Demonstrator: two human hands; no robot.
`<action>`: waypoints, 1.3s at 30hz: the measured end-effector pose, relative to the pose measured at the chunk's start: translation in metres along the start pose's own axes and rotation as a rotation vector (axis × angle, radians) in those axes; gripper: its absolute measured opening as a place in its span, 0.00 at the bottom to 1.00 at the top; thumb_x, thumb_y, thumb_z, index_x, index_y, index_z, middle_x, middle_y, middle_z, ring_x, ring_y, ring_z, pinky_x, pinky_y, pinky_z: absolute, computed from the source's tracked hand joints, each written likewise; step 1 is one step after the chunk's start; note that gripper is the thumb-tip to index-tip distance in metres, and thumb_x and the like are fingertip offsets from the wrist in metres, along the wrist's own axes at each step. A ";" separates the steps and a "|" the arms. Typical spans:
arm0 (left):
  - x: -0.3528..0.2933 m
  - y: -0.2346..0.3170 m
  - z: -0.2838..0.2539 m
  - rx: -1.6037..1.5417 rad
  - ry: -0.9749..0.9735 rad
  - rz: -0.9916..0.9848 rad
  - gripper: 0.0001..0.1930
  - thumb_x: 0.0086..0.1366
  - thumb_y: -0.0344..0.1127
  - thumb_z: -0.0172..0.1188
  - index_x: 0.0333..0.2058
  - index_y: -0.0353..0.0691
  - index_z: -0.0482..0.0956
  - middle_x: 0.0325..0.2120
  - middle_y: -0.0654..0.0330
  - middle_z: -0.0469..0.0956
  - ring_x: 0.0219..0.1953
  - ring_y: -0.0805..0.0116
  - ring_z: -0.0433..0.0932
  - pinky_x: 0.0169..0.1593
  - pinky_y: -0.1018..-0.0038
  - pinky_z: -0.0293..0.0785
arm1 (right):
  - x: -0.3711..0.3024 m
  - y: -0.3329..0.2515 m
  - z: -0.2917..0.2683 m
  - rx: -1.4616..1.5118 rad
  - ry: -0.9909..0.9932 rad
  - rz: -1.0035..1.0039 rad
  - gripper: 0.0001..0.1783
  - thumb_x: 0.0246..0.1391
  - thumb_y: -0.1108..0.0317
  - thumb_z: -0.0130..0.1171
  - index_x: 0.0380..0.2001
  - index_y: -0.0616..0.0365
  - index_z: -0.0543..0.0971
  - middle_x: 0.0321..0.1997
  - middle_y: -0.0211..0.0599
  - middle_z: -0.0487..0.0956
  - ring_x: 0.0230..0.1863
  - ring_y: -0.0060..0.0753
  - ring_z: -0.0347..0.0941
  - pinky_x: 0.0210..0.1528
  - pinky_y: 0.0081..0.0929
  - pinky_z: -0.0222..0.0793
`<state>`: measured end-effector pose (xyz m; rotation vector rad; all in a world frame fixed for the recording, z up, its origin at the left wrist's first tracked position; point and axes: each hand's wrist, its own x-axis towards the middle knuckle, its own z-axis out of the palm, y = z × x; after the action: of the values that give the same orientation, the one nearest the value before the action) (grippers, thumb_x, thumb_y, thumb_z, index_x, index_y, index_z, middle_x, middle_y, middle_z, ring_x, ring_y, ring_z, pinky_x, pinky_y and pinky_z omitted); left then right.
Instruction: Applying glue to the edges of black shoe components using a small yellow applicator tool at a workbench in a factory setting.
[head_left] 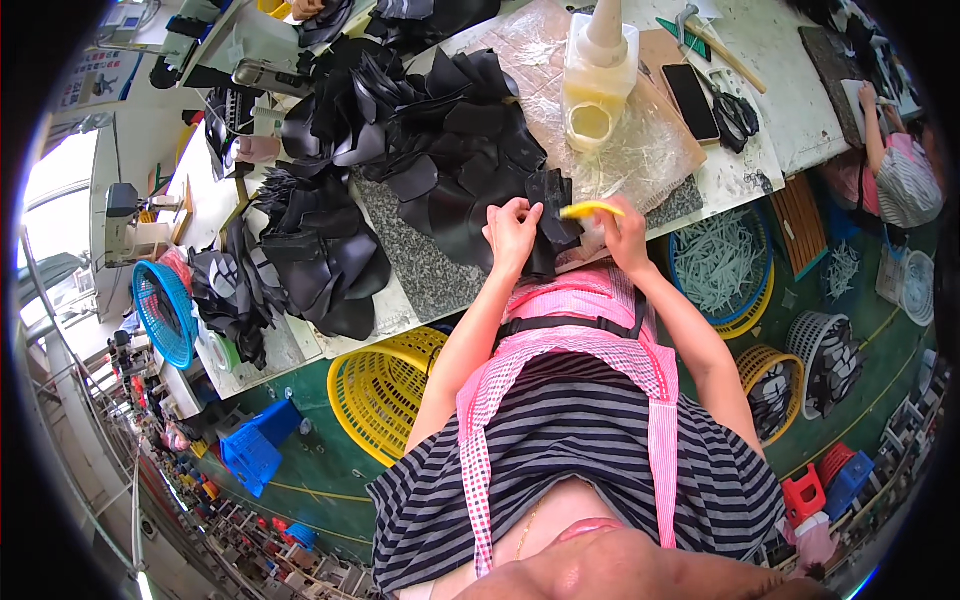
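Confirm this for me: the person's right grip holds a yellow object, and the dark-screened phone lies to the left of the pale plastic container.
One part is wrong: the dark-screened phone lies to the right of the pale plastic container, as the head view shows. The rest stands: the right grip does hold a yellow object.

We hold a black piece [552, 190], smooth and dark with a faint sheen, by its left side in our left grip [512, 235]; it lies near the front edge of the counter [435, 270]. In our right grip [625, 237] we have a slim yellow tool [592, 208], slightly curved and roughly level, its paler end pointing left over the black piece; whether they touch, we cannot tell.
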<state>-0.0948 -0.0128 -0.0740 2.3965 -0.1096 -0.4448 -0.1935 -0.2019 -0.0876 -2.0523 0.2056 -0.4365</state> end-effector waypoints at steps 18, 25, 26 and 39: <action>-0.081 -0.067 -0.192 -1.150 0.401 0.019 0.14 0.69 0.30 0.54 0.52 0.42 0.69 0.28 0.73 0.74 0.22 0.86 0.68 0.23 0.86 0.65 | -0.003 0.030 -0.031 0.022 0.355 0.273 0.14 0.67 0.64 0.54 0.40 0.67 0.79 0.29 0.35 0.81 0.29 0.23 0.75 0.37 0.25 0.70; -0.066 -0.109 -0.334 -1.014 0.721 0.210 0.21 0.70 0.29 0.55 0.59 0.38 0.62 0.41 0.60 0.79 0.39 0.74 0.78 0.42 0.78 0.76 | 0.022 0.015 -0.034 -0.063 0.353 0.237 0.15 0.66 0.63 0.55 0.33 0.67 0.80 0.25 0.36 0.81 0.27 0.23 0.74 0.31 0.25 0.67; -0.054 -0.128 -0.336 -0.958 0.716 0.177 0.21 0.71 0.29 0.53 0.60 0.38 0.62 0.43 0.59 0.79 0.41 0.74 0.78 0.45 0.77 0.76 | 0.029 0.006 -0.027 0.045 0.392 0.216 0.16 0.66 0.62 0.55 0.33 0.65 0.80 0.24 0.35 0.81 0.26 0.22 0.74 0.30 0.26 0.66; -0.023 -0.006 -0.021 -0.201 0.012 -0.068 0.40 0.48 0.46 0.75 0.56 0.36 0.66 0.38 0.59 0.81 0.48 0.57 0.74 0.54 0.61 0.69 | 0.111 -0.011 -0.008 -0.141 0.315 -0.073 0.06 0.61 0.73 0.56 0.39 0.62 0.79 0.31 0.40 0.78 0.29 0.35 0.77 0.33 0.29 0.69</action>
<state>-0.1095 0.0097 -0.0562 2.2097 0.0222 -0.4506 -0.0943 -0.2383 -0.0499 -2.1249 0.3598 -0.8123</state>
